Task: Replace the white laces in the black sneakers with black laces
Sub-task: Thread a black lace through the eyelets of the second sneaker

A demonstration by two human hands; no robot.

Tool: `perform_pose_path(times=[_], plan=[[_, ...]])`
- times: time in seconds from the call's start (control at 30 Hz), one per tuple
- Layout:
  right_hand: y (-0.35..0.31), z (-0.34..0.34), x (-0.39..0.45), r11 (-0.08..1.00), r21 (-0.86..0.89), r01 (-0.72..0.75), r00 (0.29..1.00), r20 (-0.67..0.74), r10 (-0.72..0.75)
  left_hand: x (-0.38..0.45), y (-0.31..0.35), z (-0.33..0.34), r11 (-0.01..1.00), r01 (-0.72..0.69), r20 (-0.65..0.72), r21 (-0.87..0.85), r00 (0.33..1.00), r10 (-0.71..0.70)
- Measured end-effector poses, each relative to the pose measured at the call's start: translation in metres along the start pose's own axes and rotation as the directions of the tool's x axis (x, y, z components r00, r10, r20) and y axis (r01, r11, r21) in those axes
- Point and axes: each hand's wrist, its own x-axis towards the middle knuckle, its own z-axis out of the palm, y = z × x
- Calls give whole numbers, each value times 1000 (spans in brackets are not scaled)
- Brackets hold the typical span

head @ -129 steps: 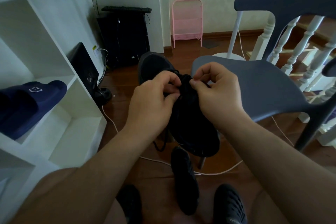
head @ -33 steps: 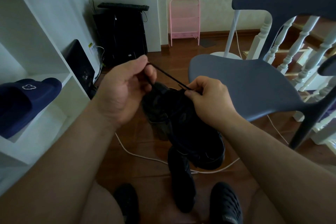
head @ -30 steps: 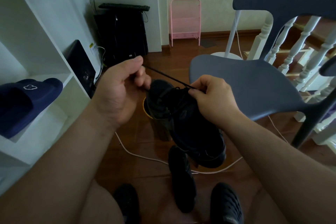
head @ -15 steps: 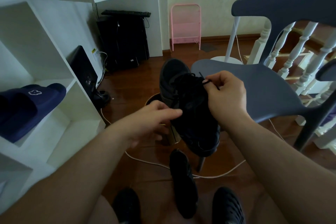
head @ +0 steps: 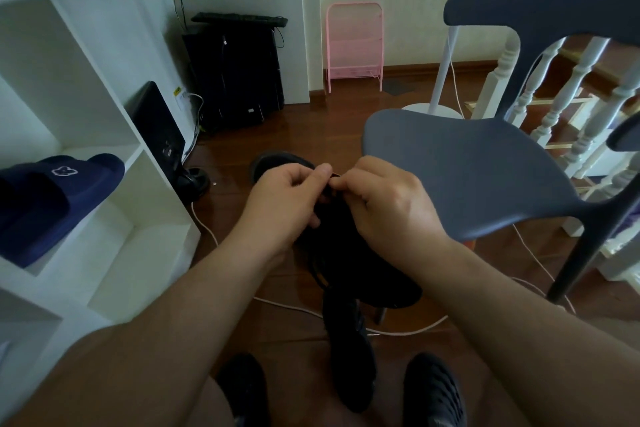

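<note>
Mid-frame, a black sneaker (head: 349, 253) held up above the floor (head: 322, 128), toe pointing away toward upper centre. Left hand (head: 284, 204) and right hand (head: 388, 204) meeting over its top, fingertips touching, both pinching a thin black lace (head: 334, 177) at the eyelets; most of the lace lost against the dark upper. Loops of lace hanging at the sneaker's left side. No white lace visible on it.

Below it, on the floor at lower centre, a second sneaker (head: 349, 350), sole edge up, between two black clogs (head: 433, 388) on the person's feet.

No readable writing anywhere; only a small white outline emblem on the navy slide (head: 59, 198) lying on the shelf (head: 114, 236) at left, too small to identify. Yellow sticker by the wall socket, illegible.

Grey chair (head: 467, 166) just right of the right hand, seat edge close beside the knuckles. Shelf edge near the left forearm. Open floor ahead up to the pink rack (head: 355, 45) and black PC tower (head: 235, 76). White cable (head: 277, 305) crossing the floor beneath the sneakers.
</note>
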Motion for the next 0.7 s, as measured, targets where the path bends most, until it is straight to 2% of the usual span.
perform_pose_path(times=[0.07, 0.13, 0.2, 0.27, 0.33, 0.43, 0.53, 0.57, 0.6, 0.63, 0.7], plan=[[-2, 2, -1, 997, -32, 74, 997, 22, -74, -1, 2, 0, 996, 88, 15, -30, 996, -87], [-2, 4, -3, 993, -48, 105, 994, 32, -104, -2, 3, -3, 992, 113, 61, -48, 992, -110], [-1, 6, -3, 995, -48, 89, 996, 29, -88, -2, 3, -7, 993, 106, 93, -43, 991, -101], [1, 6, -2, 998, -35, 47, 999, 17, -46, 0, 3, -11, 983, 115, 93, -143, 990, -102], [4, 4, 1, 1000, -13, -17, 1000, 25, 17, 3, 2, -16, 955, 104, 70, -278, 994, -88], [7, 2, 2, 979, 51, -195, 981, 34, 193, 7, 1, -19, 940, 21, -7, -341, 1000, -25], [12, 1, 0, 884, 192, -427, 904, 88, 418, 10, -1, -19, 935, -14, 36, -355, 999, 28], [13, 1, 0, 841, 239, -486, 874, 119, 471, 10, -4, -19, 950, -45, 97, -309, 992, 78], [14, 2, 0, 803, 275, -529, 849, 144, 509, 8, -5, -19, 978, -111, 173, -177, 975, 142], [15, 2, 1, 773, 303, -558, 829, 160, 536, 5, -7, -18, 976, -213, 246, 36, 949, 198], [15, 3, 2, 731, 348, -587, 807, 176, 564, 1, -12, -13, 821, -407, 334, 400, 899, 284]])
